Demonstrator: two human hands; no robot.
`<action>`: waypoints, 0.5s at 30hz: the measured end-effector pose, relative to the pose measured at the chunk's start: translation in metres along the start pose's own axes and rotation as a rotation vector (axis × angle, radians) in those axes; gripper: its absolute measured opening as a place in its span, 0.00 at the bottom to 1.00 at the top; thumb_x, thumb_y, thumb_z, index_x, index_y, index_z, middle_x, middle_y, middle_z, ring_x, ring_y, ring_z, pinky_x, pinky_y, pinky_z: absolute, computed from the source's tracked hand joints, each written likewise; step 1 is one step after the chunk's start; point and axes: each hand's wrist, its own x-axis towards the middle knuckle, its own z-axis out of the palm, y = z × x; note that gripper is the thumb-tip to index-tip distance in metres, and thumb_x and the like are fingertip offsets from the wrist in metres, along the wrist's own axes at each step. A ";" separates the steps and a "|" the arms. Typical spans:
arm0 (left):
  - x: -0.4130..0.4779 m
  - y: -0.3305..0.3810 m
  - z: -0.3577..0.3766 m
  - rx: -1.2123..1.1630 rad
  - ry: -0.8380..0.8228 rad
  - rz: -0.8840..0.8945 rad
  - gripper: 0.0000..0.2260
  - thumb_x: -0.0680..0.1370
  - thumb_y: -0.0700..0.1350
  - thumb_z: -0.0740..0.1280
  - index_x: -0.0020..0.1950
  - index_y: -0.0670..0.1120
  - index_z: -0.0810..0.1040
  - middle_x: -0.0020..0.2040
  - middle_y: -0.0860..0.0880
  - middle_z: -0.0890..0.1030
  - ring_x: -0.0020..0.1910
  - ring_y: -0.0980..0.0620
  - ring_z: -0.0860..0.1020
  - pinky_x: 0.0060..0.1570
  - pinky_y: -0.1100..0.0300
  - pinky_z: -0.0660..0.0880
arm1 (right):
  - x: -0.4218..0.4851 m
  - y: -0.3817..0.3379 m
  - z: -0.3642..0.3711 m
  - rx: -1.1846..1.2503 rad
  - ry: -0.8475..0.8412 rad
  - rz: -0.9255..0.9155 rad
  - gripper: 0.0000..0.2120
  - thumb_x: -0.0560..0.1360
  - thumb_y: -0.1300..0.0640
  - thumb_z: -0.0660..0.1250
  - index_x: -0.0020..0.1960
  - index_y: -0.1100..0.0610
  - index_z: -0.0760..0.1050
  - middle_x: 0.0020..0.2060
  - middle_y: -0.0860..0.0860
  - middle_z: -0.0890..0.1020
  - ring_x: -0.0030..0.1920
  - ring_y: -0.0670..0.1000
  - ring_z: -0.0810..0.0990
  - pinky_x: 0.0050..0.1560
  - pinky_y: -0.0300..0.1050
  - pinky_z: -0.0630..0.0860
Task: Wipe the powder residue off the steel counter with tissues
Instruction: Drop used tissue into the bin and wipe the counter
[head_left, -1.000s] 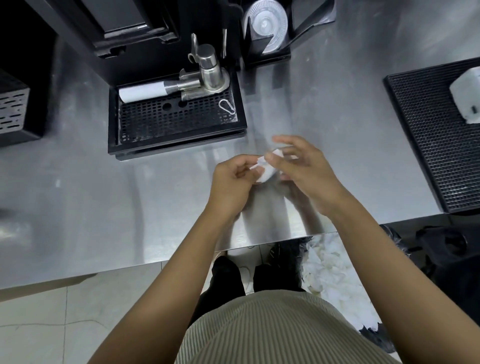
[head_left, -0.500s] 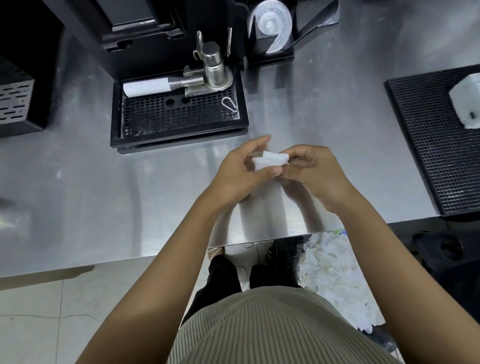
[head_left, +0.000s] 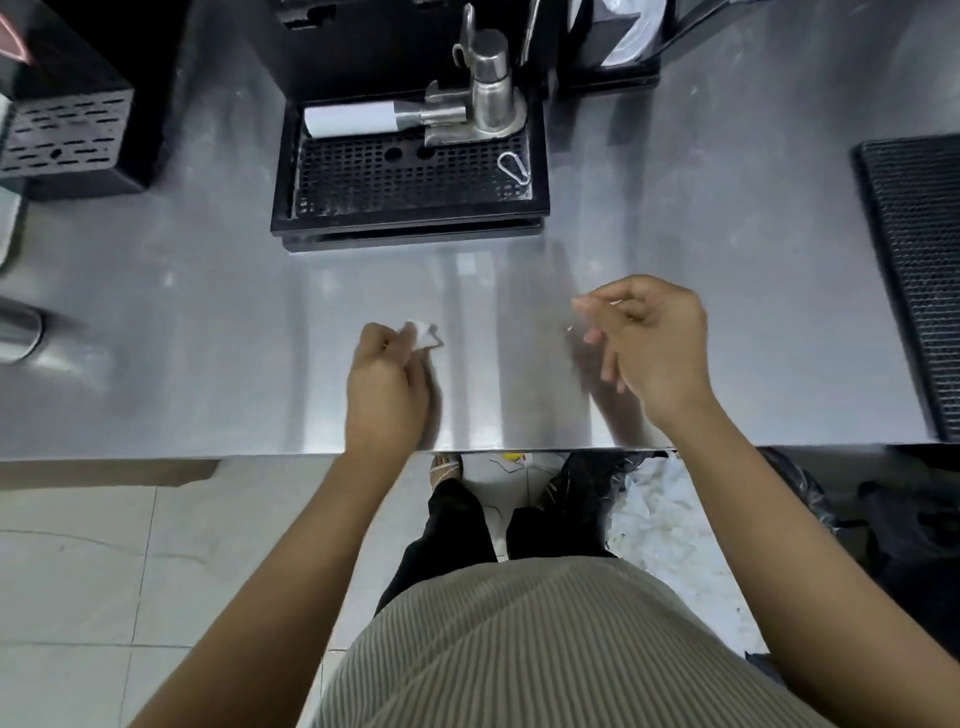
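Tissue (head_left: 423, 332), a small crumpled white wad, is pinched in the curled fingertips of the left hand (head_left: 387, 382), low over the steel counter (head_left: 208, 322) between the near edge and the black drip tray (head_left: 410, 228). Holding it bunched at the fingertips rather than flat under the palm probably gives a firm little pad for rubbing a narrow patch. Whether it actually touches the steel I cannot tell. The right hand (head_left: 652, 343) hovers well apart to the right, its fingers loosely curled and motion-blurred, with nothing visible in it. It seems to be kept out of the wiping path. Any powder on the metal is too faint to pick out against the glare and streaks, so how much cleaning remains is hard to judge. My guess is that the stretch in front of the tray is the one in hand. On the tray a portafilter (head_left: 353, 119) with a white handle and a carabiner (head_left: 514, 166) lie clear of the work, and a ribbed black mat (head_left: 914, 249) sits at the right. Below the counter edge a dark bag (head_left: 795, 488) holds white crumpled paper, probably placed there so spent wads can be dropped straight in
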 end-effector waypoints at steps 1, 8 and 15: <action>-0.006 0.016 0.014 -0.047 -0.015 0.067 0.13 0.76 0.33 0.62 0.58 0.36 0.79 0.46 0.40 0.75 0.40 0.43 0.77 0.44 0.60 0.73 | -0.001 0.001 0.000 -0.011 0.022 -0.003 0.10 0.74 0.57 0.74 0.40 0.62 0.79 0.23 0.51 0.77 0.15 0.49 0.67 0.17 0.34 0.60; -0.002 0.061 0.021 -0.406 -0.149 0.098 0.11 0.75 0.36 0.69 0.56 0.42 0.82 0.42 0.45 0.75 0.35 0.58 0.71 0.41 0.77 0.65 | -0.007 0.003 0.003 -0.084 0.109 -0.142 0.28 0.75 0.46 0.71 0.30 0.69 0.73 0.17 0.45 0.72 0.22 0.43 0.68 0.34 0.36 0.69; -0.044 -0.059 -0.045 0.059 0.131 -0.189 0.15 0.77 0.32 0.63 0.62 0.39 0.78 0.50 0.41 0.73 0.42 0.51 0.72 0.46 0.66 0.67 | -0.009 0.014 0.004 -0.068 0.127 -0.147 0.27 0.81 0.46 0.63 0.30 0.63 0.73 0.19 0.43 0.71 0.25 0.43 0.67 0.38 0.41 0.68</action>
